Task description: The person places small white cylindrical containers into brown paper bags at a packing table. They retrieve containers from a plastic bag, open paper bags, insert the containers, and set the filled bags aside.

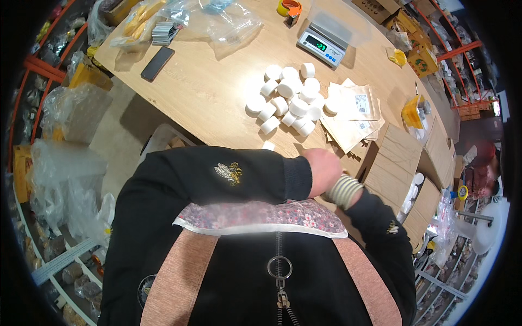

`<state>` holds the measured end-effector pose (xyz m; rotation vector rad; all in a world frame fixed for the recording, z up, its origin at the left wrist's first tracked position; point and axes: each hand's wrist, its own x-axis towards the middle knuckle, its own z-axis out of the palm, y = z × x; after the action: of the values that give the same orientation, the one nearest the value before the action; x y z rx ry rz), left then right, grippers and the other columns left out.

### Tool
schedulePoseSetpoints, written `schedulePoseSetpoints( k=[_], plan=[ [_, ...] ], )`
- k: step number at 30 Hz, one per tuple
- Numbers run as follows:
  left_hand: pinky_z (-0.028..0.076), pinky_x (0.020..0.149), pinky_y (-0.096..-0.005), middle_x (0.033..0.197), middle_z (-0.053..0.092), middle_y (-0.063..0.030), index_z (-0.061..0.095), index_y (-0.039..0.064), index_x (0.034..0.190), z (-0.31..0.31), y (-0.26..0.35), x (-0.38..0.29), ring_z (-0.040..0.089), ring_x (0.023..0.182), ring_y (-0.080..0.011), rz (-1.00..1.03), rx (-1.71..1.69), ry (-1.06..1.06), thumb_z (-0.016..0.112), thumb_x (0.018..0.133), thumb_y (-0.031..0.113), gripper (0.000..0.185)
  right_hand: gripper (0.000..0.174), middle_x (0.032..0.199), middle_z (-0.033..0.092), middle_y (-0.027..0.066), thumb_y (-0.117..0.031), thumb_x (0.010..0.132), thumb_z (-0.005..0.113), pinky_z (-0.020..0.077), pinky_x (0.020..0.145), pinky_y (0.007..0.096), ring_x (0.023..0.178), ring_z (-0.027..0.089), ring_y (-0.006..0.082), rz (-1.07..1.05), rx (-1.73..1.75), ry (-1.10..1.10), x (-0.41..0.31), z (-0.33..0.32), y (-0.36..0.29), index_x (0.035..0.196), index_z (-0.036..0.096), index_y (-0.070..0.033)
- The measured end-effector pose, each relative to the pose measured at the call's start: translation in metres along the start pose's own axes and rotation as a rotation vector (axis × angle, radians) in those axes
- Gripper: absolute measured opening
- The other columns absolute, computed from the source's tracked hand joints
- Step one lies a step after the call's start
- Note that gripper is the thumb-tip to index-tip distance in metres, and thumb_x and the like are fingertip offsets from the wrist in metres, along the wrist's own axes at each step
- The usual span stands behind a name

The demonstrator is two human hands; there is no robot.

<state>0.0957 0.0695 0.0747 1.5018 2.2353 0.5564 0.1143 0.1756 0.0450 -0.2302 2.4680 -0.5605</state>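
My left hand (323, 172), bare and slightly blurred, crosses in front of me with its fingers curled out of sight. It overlaps my right hand (345, 190), which is mostly hidden. A striped knit cuff (346, 189) wraps the right hand near the wrist, and a strip of bare skin shows between it and the black sleeve. Whether the left fingers grip the cuff cannot be seen. Just beyond the hands, several white round tubs or lids (287, 87) lie heaped on the wooden table (204, 85). One more white piece (268, 146) sits by my left sleeve.
Kraft envelopes (355, 104) with printed labels are stacked right of the heap. A digital scale (322, 45) stands behind. An open cardboard box (391, 159) holds white tubs at right. A phone (158, 64) and plastic bags (224, 24) lie at left. A person (483, 167) is at far right.
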Motion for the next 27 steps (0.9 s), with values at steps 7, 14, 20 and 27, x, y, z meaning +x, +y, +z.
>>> schedulePoseSetpoints(
  k=[7, 14, 20, 27],
  plan=[
    [0.053, 0.069, -0.0334, 0.086, 0.066, -0.0096, 0.069, 0.010, 0.083, -0.049, -0.025, 0.041, 0.065, 0.082, -0.0236, -0.115, 0.181, 0.052, 0.070, 0.060, 0.057, 0.053, 0.029, 0.106, 0.061, 0.0096, -0.013, 0.090, 0.045, 0.0430, 0.088, 0.0269, 0.098, 0.057, 0.0164, 0.225, -0.175, -0.298, -0.001, -0.075, 0.007, 0.116, 0.055, -0.004],
    [0.041, 0.045, -0.0337, 0.051, 0.050, -0.0121, 0.057, -0.001, 0.064, -0.102, -0.153, -0.070, 0.053, 0.046, -0.0221, -0.302, 0.075, 0.608, 0.051, 0.078, 0.018, 0.024, 0.036, 0.085, 0.064, 0.0097, -0.030, 0.089, 0.050, 0.0484, 0.058, 0.0311, 0.069, 0.061, 0.0150, 0.131, 0.505, 0.627, -0.036, -0.060, -0.012, 0.109, 0.057, -0.001],
    [0.043, 0.042, -0.0312, 0.050, 0.054, -0.0108, 0.057, -0.003, 0.067, -0.064, -0.179, -0.145, 0.053, 0.042, -0.0177, -0.950, -0.313, 0.515, 0.051, 0.081, 0.024, 0.031, 0.076, 0.074, 0.061, 0.0249, -0.061, 0.079, 0.047, 0.0464, 0.072, 0.0375, 0.074, 0.062, 0.0324, 0.297, 0.245, 0.091, 0.096, 0.074, 0.017, 0.100, 0.057, 0.011],
    [0.048, 0.064, -0.0446, 0.066, 0.057, -0.0258, 0.062, -0.004, 0.066, -0.021, -0.161, -0.126, 0.058, 0.067, -0.0410, -0.723, 0.031, 0.427, 0.054, 0.080, 0.025, 0.033, 0.035, 0.075, 0.061, 0.0184, -0.028, 0.076, 0.058, 0.0489, 0.054, 0.0372, 0.065, 0.062, 0.0272, 0.511, 0.657, 0.032, 0.095, 0.101, 0.049, 0.086, 0.063, 0.005]
  ],
)
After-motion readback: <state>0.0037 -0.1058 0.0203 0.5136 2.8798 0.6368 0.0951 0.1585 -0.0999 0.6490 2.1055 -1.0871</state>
